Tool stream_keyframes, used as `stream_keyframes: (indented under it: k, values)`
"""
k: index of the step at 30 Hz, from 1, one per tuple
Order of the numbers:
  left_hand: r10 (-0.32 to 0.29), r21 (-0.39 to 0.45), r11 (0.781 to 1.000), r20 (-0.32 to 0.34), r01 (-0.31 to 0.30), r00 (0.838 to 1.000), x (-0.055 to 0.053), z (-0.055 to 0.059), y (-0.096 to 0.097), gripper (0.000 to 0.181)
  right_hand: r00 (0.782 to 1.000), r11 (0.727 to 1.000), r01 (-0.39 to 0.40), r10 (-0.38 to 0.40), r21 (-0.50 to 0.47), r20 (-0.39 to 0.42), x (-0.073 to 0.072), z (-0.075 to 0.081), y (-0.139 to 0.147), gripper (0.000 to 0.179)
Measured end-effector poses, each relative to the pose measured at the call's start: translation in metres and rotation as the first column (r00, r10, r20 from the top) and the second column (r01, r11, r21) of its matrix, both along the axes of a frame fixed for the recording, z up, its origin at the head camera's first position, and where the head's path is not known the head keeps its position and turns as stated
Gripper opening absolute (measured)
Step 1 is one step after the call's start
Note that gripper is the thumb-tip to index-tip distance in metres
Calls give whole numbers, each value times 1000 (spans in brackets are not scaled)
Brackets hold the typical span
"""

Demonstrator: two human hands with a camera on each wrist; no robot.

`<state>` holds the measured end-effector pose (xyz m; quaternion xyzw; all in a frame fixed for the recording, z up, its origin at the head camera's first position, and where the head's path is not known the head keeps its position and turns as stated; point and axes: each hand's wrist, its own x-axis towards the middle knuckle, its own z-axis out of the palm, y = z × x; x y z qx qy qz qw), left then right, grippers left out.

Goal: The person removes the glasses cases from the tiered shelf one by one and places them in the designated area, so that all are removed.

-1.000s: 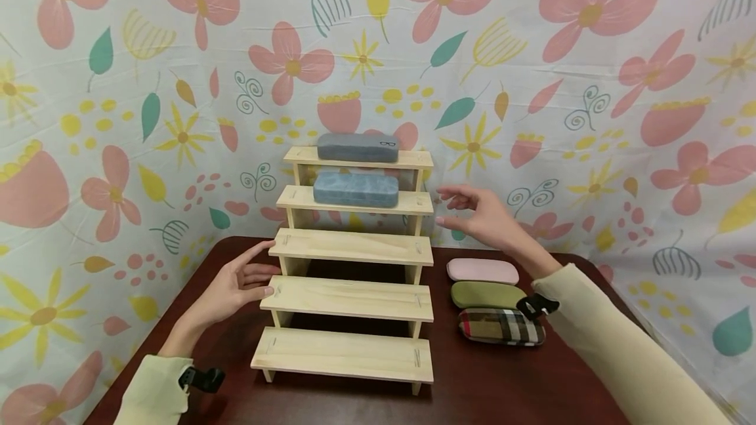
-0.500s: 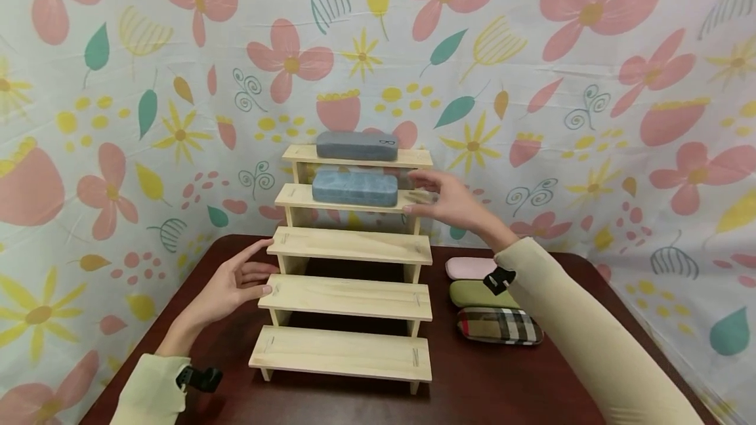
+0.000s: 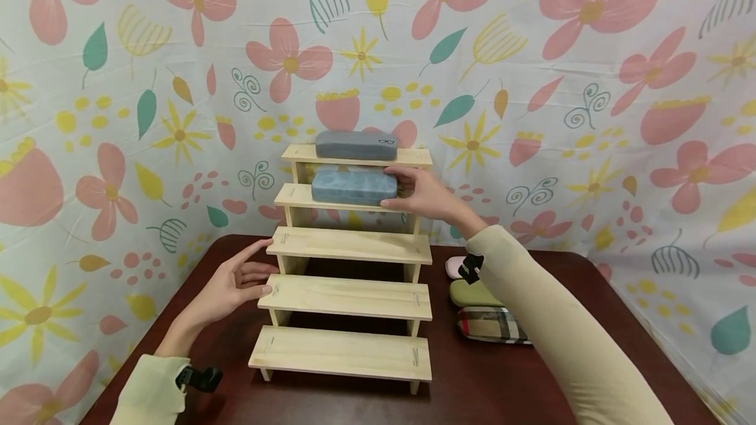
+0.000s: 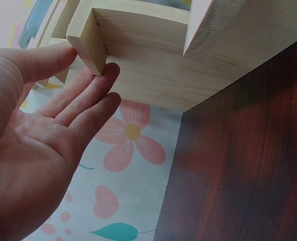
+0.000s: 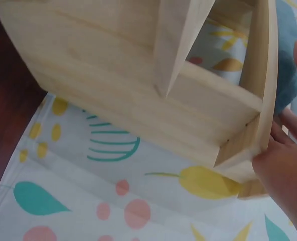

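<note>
On the second step from the top of a wooden stepped rack point(image 3: 348, 245) lies a pale blue glasses case point(image 3: 348, 187). My right hand point(image 3: 428, 195) grips its right end, thumb at the front and fingers behind. In the right wrist view, part of the blue case point(image 5: 287, 65) shows beyond the step. A grey-blue glasses case point(image 3: 354, 145) with a small glasses print sits on the top step. At the rack's left side, my left hand point(image 3: 227, 287) touches the step ends with extended fingers; in the left wrist view, thumb and fingertips rest against the wood point(image 4: 91, 42).
Right of the rack, a pink case point(image 3: 455, 267), a green case point(image 3: 474, 293) and a plaid case point(image 3: 490, 324) lie on the dark red table point(image 3: 472, 385), partly hidden by my right sleeve. Flowered cloth point(image 3: 531, 84) hangs close behind.
My right hand has moved left from beside the rack to the blue glasses case and taken hold of its right end. The left hand stays at the rack; the cases have not moved.
</note>
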<state>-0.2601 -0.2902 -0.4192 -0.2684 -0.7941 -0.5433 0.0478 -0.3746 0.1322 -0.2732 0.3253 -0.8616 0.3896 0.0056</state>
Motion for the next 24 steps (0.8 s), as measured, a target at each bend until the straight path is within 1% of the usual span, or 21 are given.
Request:
stream_keyframes:
  k: [5,11,15,20,24]
  values:
    - [7,-5,1000,2,-7,1000,1,0,-1,86,1000,1000,4,-4,-16,-5,-3,1,-11,73]
    - [1,-2,1000,-3,-1,1000,1,-1,-2,86,1000,998,-1,2,-58,19,-4,-1,-15,70]
    - [7,-9,1000,0,-7,1000,2,-1,-1,85,999,996,-10,15,-84,52,-2,-2,-11,70]
    - [5,-22,1000,-6,-5,1000,2,-2,0,85,994,996,-7,17,-85,108,3,-1,-2,70]
    - [11,-19,1000,-11,-11,1000,0,-1,0,85,992,997,-10,20,-80,123,3,2,1,73]
